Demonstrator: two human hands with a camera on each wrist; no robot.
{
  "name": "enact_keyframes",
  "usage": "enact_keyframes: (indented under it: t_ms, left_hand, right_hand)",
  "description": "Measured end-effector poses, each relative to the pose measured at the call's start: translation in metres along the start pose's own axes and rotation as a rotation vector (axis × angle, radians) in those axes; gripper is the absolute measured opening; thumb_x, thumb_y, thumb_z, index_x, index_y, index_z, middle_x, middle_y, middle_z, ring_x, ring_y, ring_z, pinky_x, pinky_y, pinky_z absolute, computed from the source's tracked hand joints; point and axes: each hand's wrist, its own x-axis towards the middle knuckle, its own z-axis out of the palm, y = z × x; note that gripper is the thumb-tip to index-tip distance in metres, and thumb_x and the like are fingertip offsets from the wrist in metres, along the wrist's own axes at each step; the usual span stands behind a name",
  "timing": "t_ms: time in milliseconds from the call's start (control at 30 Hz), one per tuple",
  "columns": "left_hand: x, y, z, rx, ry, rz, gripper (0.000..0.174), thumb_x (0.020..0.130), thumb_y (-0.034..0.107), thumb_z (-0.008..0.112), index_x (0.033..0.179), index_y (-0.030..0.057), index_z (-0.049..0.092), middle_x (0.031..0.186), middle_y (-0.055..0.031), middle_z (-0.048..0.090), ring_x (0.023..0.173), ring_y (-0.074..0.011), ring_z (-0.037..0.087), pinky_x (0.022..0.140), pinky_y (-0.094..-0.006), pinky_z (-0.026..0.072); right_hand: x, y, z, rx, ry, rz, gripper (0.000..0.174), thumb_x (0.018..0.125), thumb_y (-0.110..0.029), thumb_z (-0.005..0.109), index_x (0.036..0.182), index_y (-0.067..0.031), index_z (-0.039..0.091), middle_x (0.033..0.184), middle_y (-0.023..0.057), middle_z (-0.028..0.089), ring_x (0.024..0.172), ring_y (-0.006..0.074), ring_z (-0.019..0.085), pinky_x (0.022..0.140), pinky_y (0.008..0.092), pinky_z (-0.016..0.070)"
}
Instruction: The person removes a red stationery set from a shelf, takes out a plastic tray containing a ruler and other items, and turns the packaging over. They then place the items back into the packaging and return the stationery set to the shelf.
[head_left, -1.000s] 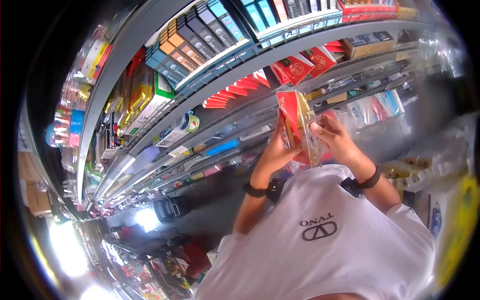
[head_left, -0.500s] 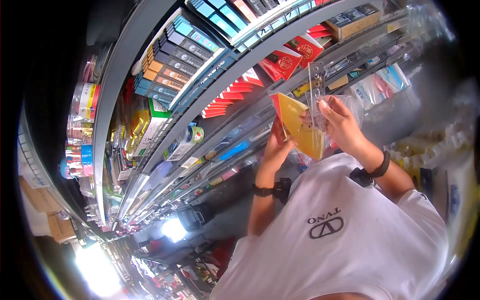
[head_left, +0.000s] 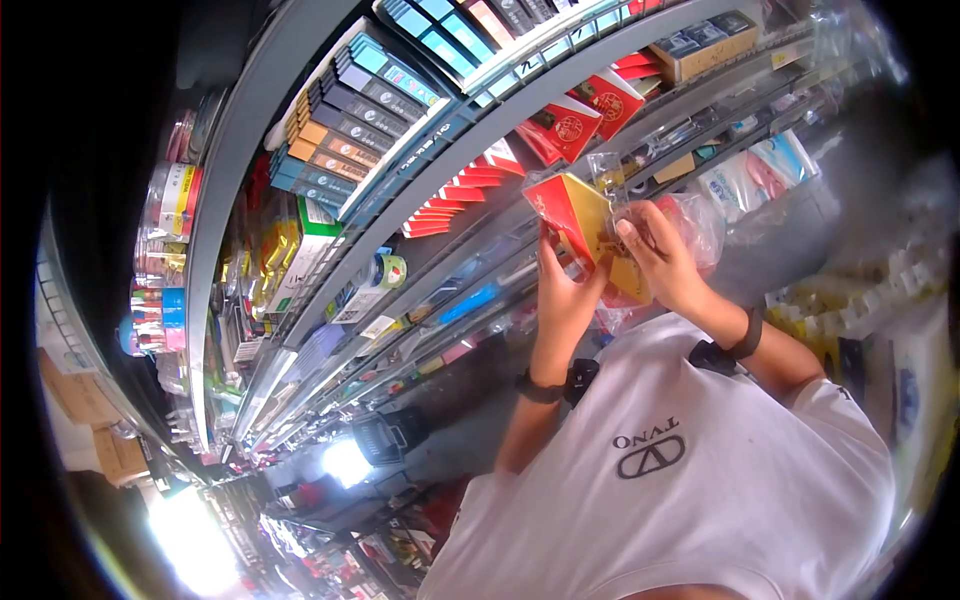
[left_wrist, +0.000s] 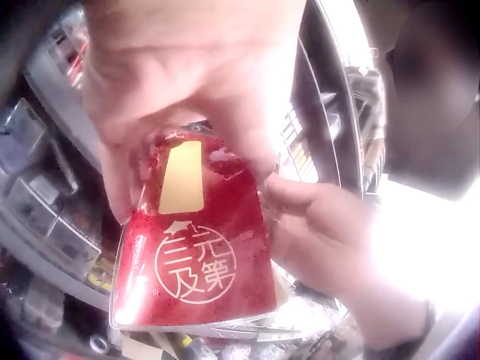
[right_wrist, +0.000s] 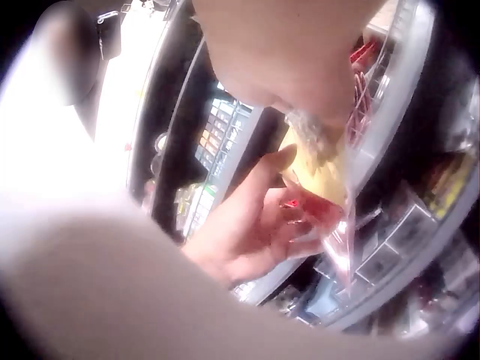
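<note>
Shop shelves (head_left: 420,150) behind, red packet (head_left: 560,212) (plastic-wrapped) gripped by left hand (head_left: 566,292) and right hand (head_left: 662,262).

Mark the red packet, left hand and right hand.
red packet (left_wrist: 196,262): left wrist view, on its printed front.
left hand (head_left: 563,292): head view, on the middle of the hand.
right hand (head_left: 662,264): head view, on its back.

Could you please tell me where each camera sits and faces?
Head: worn on the head, facing down at shelves; shows white shirt, left hand and right hand holding a red packet.
Left wrist: at that wrist, faces the red packet's printed front; both hands show.
Right wrist: at that wrist, faces the shelves past both hands.
Shared: all show both hands on the red packet.
</note>
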Motion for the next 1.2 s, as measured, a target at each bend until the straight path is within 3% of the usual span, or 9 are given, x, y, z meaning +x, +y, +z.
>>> enact_keyframes:
  t_ms: [233,333,433,633,733,833,933,1033,1200]
  left_hand:
    - [0.004,-0.008,0.003,0.334,0.138,0.179,0.096,0.081,0.015,0.081,0.153,-0.0028,0.019,0.145,-0.0248,0.040,0.119,-0.0315,0.059,0.093,-0.0378,0.0549]
    - [0.004,-0.002,0.003,0.320,0.141,0.158,0.097,0.080,0.014,0.080,0.154,-0.0031,0.019,0.143,-0.0261,0.040,0.118,-0.0320,0.059,0.091,-0.0381,0.0561]
    - [0.002,0.002,0.002,0.307,0.139,0.102,0.103,0.077,0.028,0.082,0.153,-0.0018,0.020,0.141,-0.0309,0.041,0.127,-0.0448,0.050,0.100,-0.0490,0.0479]
    - [0.002,0.005,0.001,0.302,0.122,0.078,0.102,0.077,0.030,0.082,0.152,-0.0025,0.020,0.140,-0.0316,0.041,0.126,-0.0454,0.050,0.099,-0.0488,0.0485]
    - [0.004,-0.007,-0.001,0.269,0.092,0.091,0.101,0.077,0.029,0.082,0.152,-0.0035,0.021,0.140,-0.0325,0.041,0.128,-0.0464,0.049,0.101,-0.0497,0.0467]
    - [0.006,-0.012,-0.001,0.255,0.102,0.120,0.100,0.078,0.029,0.081,0.151,-0.0048,0.021,0.141,-0.0337,0.040,0.129,-0.0475,0.047,0.104,-0.0505,0.0445]
    - [0.011,-0.017,-0.001,0.274,0.099,0.164,0.099,0.080,0.030,0.080,0.151,-0.0055,0.020,0.141,-0.0345,0.039,0.130,-0.0481,0.046,0.105,-0.0506,0.0432]
    - [0.012,-0.007,0.003,0.288,0.113,0.176,0.099,0.082,0.034,0.079,0.151,-0.0056,0.021,0.141,-0.0348,0.039,0.130,-0.0481,0.046,0.105,-0.0508,0.0432]
    - [0.010,0.009,0.002,0.291,0.084,0.099,0.097,0.085,0.042,0.077,0.151,-0.0054,0.023,0.140,-0.0335,0.041,0.128,-0.0472,0.048,0.102,-0.0498,0.0455]
  right_hand:
    - [0.001,0.006,0.003,-0.312,0.010,-0.068,0.027,0.104,-0.014,0.053,0.125,0.0021,0.048,0.097,0.0187,0.067,0.088,0.0201,0.068,0.079,0.0348,0.0529]
    - [0.001,0.004,0.005,-0.311,0.020,-0.041,0.027,0.104,-0.013,0.054,0.126,0.0018,0.048,0.098,0.0200,0.068,0.090,0.0222,0.069,0.080,0.0352,0.0530]
    - [0.006,0.015,0.001,-0.323,0.008,-0.100,0.028,0.103,-0.011,0.055,0.126,0.0015,0.048,0.099,0.0223,0.068,0.093,0.0235,0.071,0.078,0.0362,0.0533]
    - [0.013,0.012,-0.010,-0.451,-0.053,-0.096,0.029,0.096,-0.004,0.058,0.123,0.0028,0.051,0.097,0.0223,0.070,0.092,0.0236,0.072,0.076,0.0361,0.0539]
    - [0.017,0.000,-0.011,-0.395,-0.154,0.060,0.029,0.093,-0.003,0.058,0.121,0.0028,0.052,0.096,0.0238,0.070,0.091,0.0309,0.073,0.076,0.0379,0.0537]
    - [0.019,-0.011,-0.013,-0.371,-0.230,0.179,0.032,0.093,0.004,0.055,0.125,0.0014,0.053,0.097,0.0160,0.070,0.091,0.0183,0.067,0.079,0.0333,0.0526]
    - [0.019,-0.008,-0.013,-0.680,-0.344,0.186,0.034,0.090,0.006,0.056,0.123,0.0009,0.054,0.095,0.0149,0.069,0.091,0.0158,0.066,0.079,0.0327,0.0523]
    - [0.015,-0.011,-0.005,-0.678,-0.305,0.131,0.031,0.090,0.006,0.057,0.120,0.0012,0.055,0.092,0.0129,0.068,0.091,0.0150,0.065,0.078,0.0339,0.0525]
    - [0.014,0.018,-0.005,-0.290,-0.146,-0.018,0.025,0.097,-0.006,0.057,0.119,0.0049,0.057,0.099,0.0138,0.070,0.094,0.0185,0.066,0.080,0.0354,0.0523]
